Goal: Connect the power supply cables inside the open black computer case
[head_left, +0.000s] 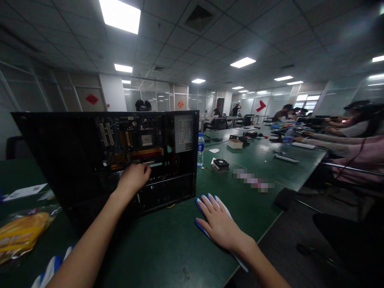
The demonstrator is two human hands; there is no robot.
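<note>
The case [84, 156] stands upright on the green bench [162, 244], its uncovered side facing you. Your left hand [135, 176] reaches inside, fingers curled near the board's [132, 138] lower edge; whether they grip anything cannot be told. Your right hand [220, 224] lies flat, released, over a glove [225, 208]. A bottle [200, 150] stands just beyond the case.

Your left forearm [97, 230] slants up from half past seven toward half past one, carrying your left hand [133, 179] near eight o'clock, its fingers curled and mostly hidden from you. Your right forearm [261, 262] angles in toward half past ten; your right hand [218, 224], near five o'clock, lies flat, palm down, fingertips [202, 199] slightly spread toward eleven.
</note>
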